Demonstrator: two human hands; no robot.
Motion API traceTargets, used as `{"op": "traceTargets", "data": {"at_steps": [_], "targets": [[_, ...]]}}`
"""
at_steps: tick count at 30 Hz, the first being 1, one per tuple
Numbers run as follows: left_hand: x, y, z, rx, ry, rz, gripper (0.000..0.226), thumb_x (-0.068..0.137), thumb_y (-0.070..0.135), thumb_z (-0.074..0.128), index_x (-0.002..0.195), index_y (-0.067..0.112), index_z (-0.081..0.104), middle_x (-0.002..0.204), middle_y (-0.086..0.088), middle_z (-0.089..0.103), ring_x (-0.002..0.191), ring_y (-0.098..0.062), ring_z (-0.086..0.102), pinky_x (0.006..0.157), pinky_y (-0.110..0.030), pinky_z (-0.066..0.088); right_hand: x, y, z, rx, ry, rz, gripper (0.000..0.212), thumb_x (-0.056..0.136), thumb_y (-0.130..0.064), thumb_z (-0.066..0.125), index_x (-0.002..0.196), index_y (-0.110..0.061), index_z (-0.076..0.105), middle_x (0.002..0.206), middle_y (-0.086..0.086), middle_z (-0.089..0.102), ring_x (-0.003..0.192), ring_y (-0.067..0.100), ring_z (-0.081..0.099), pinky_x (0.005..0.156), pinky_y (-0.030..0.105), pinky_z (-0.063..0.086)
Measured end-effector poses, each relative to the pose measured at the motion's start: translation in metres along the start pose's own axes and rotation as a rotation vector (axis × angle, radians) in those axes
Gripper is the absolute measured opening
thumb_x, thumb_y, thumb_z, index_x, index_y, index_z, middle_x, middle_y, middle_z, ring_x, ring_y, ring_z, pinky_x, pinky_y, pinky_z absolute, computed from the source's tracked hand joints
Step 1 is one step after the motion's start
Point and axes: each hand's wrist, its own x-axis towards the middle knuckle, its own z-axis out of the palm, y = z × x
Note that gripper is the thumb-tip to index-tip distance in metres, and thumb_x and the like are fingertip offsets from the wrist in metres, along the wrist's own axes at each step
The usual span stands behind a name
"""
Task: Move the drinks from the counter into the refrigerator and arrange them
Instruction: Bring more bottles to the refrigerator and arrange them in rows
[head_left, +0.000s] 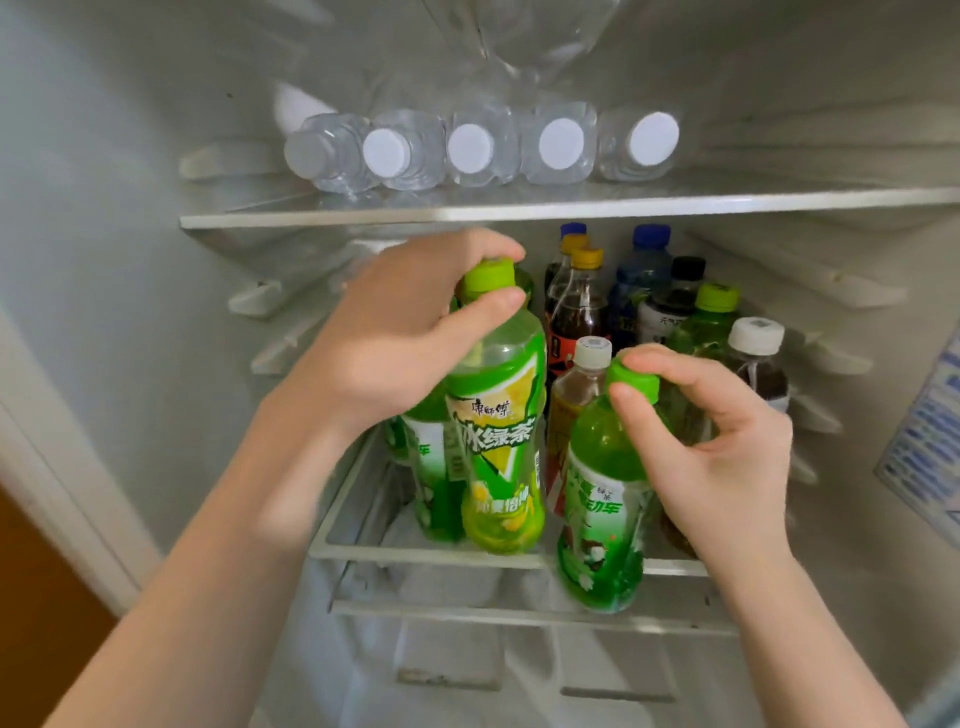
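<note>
Left hand (405, 332) closed round the neck and lime cap of a tall green plastic iced-tea bottle with a yellow-green label (498, 415), upright at the front left of the clear refrigerator shelf (415, 552). Right hand (717, 441) pinching the cap of a shorter green plastic tea bottle (602, 499), upright, apparently just over the shelf's front edge. Both long axes vertical; open shelf space behind and between, so likely a push rearward. 5 clear water bottles (472, 148) lying above.
</note>
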Motion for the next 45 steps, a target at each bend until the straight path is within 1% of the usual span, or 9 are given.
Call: {"op": "traceTargets", "data": {"at_steps": [4, 9, 12, 15, 24, 28, 32, 37, 45], "targets": [[0.018, -0.001, 0.006, 0.134, -0.057, 0.012, 0.036, 0.093, 0.041, 0.052, 0.127, 0.03, 0.055, 0.11, 0.011, 0.06, 0.093, -0.006, 0.054, 0.079, -0.026, 0.04, 0.0, -0.001, 0.001, 0.004, -0.007, 0.008, 0.019, 0.082, -0.028, 0.066, 0.1, -0.036, 0.062, 0.104, -0.015, 0.066, 0.099, 0.001, 0.063, 0.088, 0.016, 0.046], [0.038, -0.007, 0.015, 0.2, -0.071, -0.035, 0.034, 0.092, 0.038, 0.056, 0.124, 0.029, 0.06, 0.088, 0.014, 0.05, 0.081, -0.007, 0.044, 0.059, -0.018, 0.029, 0.002, -0.002, 0.002, 0.007, -0.011, 0.032, 0.019, 0.082, -0.029, 0.065, 0.099, -0.038, 0.062, 0.104, -0.019, 0.066, 0.1, 0.001, 0.063, 0.089, 0.019, 0.048], [0.057, -0.012, 0.02, 0.299, -0.113, -0.113, 0.035, 0.092, 0.039, 0.055, 0.125, 0.03, 0.058, 0.111, 0.005, 0.062, 0.103, -0.017, 0.054, 0.078, -0.025, 0.04, 0.003, -0.003, 0.002, 0.003, -0.024, 0.059, 0.018, 0.082, -0.03, 0.065, 0.099, -0.036, 0.063, 0.103, -0.016, 0.067, 0.102, 0.003, 0.063, 0.091, 0.027, 0.05], [0.075, -0.018, 0.027, 0.4, -0.207, -0.187, 0.037, 0.093, 0.04, 0.051, 0.129, 0.031, 0.054, 0.134, -0.001, 0.054, 0.12, -0.025, 0.049, 0.092, -0.03, 0.039, 0.004, -0.004, 0.001, -0.004, -0.039, 0.069, 0.019, 0.082, -0.031, 0.065, 0.1, -0.035, 0.063, 0.104, -0.013, 0.068, 0.102, 0.005, 0.064, 0.091, 0.033, 0.051], [0.119, -0.029, 0.052, 0.483, -0.443, -0.199, 0.037, 0.094, 0.029, 0.054, 0.13, 0.019, 0.052, 0.132, -0.006, 0.052, 0.114, -0.026, 0.051, 0.082, -0.028, 0.038, 0.009, -0.002, 0.0, 0.015, -0.077, 0.074, 0.018, 0.081, -0.032, 0.064, 0.099, -0.032, 0.064, 0.104, -0.017, 0.067, 0.101, 0.002, 0.063, 0.089, 0.025, 0.051], [0.135, -0.043, 0.06, 0.46, -0.553, -0.197, 0.042, 0.091, 0.024, 0.059, 0.132, 0.015, 0.053, 0.126, -0.009, 0.057, 0.109, -0.028, 0.055, 0.094, -0.035, 0.045, 0.013, 0.001, -0.001, 0.021, -0.091, 0.093, 0.018, 0.08, -0.031, 0.067, 0.098, -0.032, 0.065, 0.102, -0.017, 0.068, 0.099, 0.003, 0.064, 0.088, 0.023, 0.05], [0.15, -0.066, 0.066, 0.399, -0.645, -0.235, 0.029, 0.09, 0.021, 0.062, 0.117, 0.012, 0.062, 0.089, -0.014, 0.06, 0.074, -0.025, 0.053, 0.069, -0.032, 0.044, 0.018, 0.005, 0.001, 0.037, -0.114, 0.117, 0.018, 0.081, -0.022, 0.072, 0.096, -0.029, 0.067, 0.099, -0.017, 0.068, 0.097, 0.001, 0.064, 0.087, 0.019, 0.05], [0.164, -0.083, 0.072, 0.347, -0.707, -0.234, 0.023, 0.094, 0.014, 0.057, 0.111, 0.0, 0.06, 0.092, -0.018, 0.053, 0.065, -0.02, 0.047, 0.044, -0.019, 0.039, 0.022, 0.008, 0.004, 0.061, -0.162, 0.119, 0.019, 0.08, -0.02, 0.073, 0.097, -0.027, 0.068, 0.1, -0.016, 0.069, 0.097, 0.001, 0.065, 0.086, 0.016, 0.049], [0.174, -0.091, 0.079, 0.306, -0.702, -0.133, 0.026, 0.094, 0.015, 0.056, 0.108, -0.006, 0.063, 0.081, -0.015, 0.055, 0.063, -0.021, 0.05, 0.05, -0.017, 0.041, 0.026, 0.014, 0.008, 0.104, -0.171, 0.137, 0.018, 0.078, -0.033, 0.069, 0.095, -0.032, 0.07, 0.098, -0.015, 0.071, 0.093, 0.01, 0.066, 0.084, 0.021, 0.051]]}}
